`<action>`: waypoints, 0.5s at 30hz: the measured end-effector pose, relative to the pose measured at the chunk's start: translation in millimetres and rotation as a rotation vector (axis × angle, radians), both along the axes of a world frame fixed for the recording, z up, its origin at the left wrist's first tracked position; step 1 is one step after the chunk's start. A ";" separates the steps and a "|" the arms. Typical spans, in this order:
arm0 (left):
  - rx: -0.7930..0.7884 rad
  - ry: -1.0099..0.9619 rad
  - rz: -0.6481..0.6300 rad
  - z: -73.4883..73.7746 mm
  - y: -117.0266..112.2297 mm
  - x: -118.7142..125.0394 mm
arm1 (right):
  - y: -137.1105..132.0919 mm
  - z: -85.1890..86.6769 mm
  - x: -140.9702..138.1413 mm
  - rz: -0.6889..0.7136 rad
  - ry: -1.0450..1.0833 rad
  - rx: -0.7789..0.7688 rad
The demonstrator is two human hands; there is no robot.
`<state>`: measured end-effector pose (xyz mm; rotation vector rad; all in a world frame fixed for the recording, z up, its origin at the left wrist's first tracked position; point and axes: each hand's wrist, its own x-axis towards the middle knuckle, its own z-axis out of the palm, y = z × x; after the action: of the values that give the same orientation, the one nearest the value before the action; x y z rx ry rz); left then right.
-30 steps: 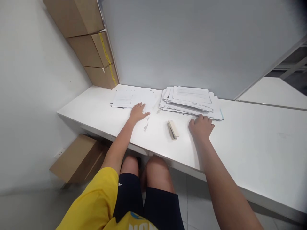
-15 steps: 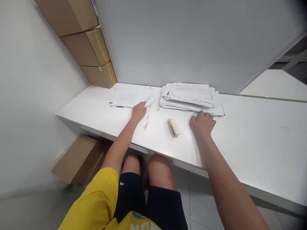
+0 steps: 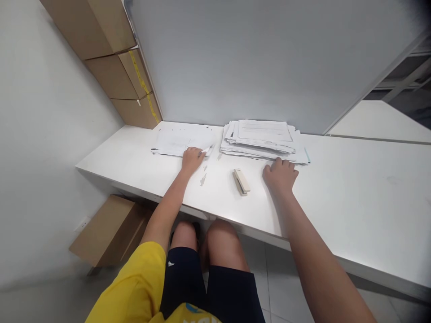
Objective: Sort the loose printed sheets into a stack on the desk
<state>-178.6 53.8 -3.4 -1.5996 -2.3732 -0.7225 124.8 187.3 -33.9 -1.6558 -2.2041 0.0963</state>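
My left hand (image 3: 192,160) is at the front right corner of a low stack of printed sheets (image 3: 168,139). Its fingers are closed on the corner of a sheet of paper (image 3: 208,150), which bends up beside them. My right hand (image 3: 281,174) rests on the table, fingers bent and apart from the thumb, holding nothing I can see. Its fingertips are at the front edge of a taller, uneven paper pile (image 3: 262,131). Between my hands, nearer to me, lies a cream stapler (image 3: 241,181).
The white table (image 3: 343,193) runs along a grey panel (image 3: 235,58). Cardboard boxes (image 3: 124,76) with yellow tape are stacked at the back left. Another cardboard box (image 3: 104,229) stands below the table at left. Grey marks spot the tabletop near my left hand.
The view has shifted slightly. My left hand has drawn a little toward me at the paper corner. My right hand and the stapler stay in place.
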 end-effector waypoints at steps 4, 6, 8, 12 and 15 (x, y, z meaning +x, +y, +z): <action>-0.091 -0.010 -0.046 0.3 1.7 0.9 | -1.5 2.7 -0.3 -0.009 -0.010 -0.014; -0.098 -0.002 -0.054 0.2 1.8 0.1 | -2.2 4.2 -0.4 -0.010 -0.012 -0.018; -0.078 0.001 -0.063 -0.6 1.8 -1.3 | -2.3 4.8 -0.3 -0.011 -0.010 -0.022; -0.036 -0.029 -0.029 -4.1 2.5 -5.6 | -0.6 2.3 0.5 -0.008 0.001 -0.017; -0.003 -0.009 0.055 -6.5 2.2 -12.7 | 0.5 -1.1 0.3 -0.002 0.010 -0.011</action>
<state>-191.3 55.9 -9.8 -1.5281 -2.4156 -0.7178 125.1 187.8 -35.0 -1.6595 -2.1987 0.1156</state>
